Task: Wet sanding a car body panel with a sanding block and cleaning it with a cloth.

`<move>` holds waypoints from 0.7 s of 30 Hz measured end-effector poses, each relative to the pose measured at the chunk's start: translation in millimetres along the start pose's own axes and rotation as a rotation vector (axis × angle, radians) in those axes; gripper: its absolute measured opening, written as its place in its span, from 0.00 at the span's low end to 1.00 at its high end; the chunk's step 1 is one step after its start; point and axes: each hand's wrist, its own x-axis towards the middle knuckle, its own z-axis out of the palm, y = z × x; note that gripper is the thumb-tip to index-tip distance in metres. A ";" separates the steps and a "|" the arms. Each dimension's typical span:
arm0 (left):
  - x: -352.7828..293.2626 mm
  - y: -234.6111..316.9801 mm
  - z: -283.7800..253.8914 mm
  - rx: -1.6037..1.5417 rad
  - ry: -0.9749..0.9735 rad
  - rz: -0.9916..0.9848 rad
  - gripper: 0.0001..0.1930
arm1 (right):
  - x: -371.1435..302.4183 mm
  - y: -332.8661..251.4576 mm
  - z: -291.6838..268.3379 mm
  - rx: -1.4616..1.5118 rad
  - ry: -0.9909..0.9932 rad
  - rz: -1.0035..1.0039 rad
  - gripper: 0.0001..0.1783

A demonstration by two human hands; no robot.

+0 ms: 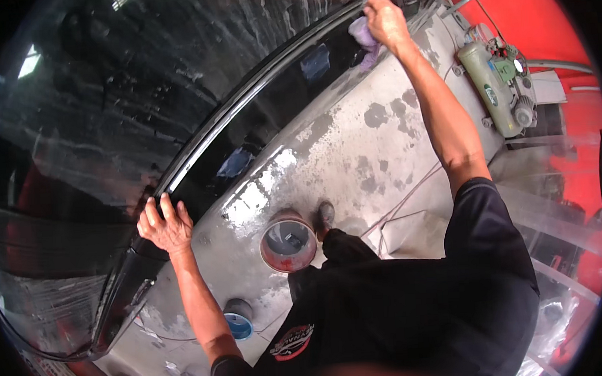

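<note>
A black car fills the left and upper part of the view, its glossy side running diagonally. My right hand is closed on a purple cloth at the far end of the car's side, and the cloth hangs down against the dark panel. My left hand rests on the long trim edge nearer to me, fingers spread and holding nothing. Two bluish patches, one of them a dull patch, show on the side panel between my hands.
A reddish bucket with grey liquid stands on the wet concrete floor by my shoe. Behind my left forearm is a smaller container with blue inside. A green air compressor stands at the right, near a red wall. Hoses or cords cross the floor.
</note>
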 end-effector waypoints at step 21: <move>2.1 0.0 -1.9 0.013 0.000 0.014 0.21 | 20.1 7.7 -8.5 -0.021 -0.098 0.006 0.09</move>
